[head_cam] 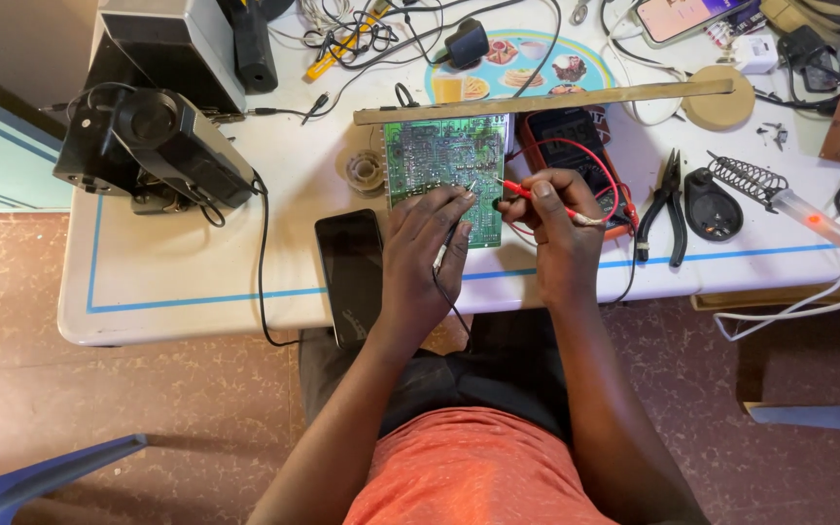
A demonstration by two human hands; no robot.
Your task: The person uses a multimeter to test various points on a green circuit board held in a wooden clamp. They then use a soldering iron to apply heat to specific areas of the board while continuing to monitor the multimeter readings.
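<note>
A green circuit board [435, 160] lies solder side up on the white table [177, 262]. My left hand [425, 253] rests on the board's lower edge and grips a black test probe [454, 233] whose tip touches the board. My right hand [556, 219] holds a red test probe [515, 187], its tip on the board's right edge. Red and black leads run to a dark multimeter [566, 136] just right of the board, partly hidden by my right hand.
A black phone [350, 267] lies left of my left hand. Black pliers [668, 199], a soldering iron stand [721, 199] and the iron [814, 219] sit to the right. A wooden strip [546, 99] lies behind the board. Black equipment [153, 136] stands at the left, cables at the back.
</note>
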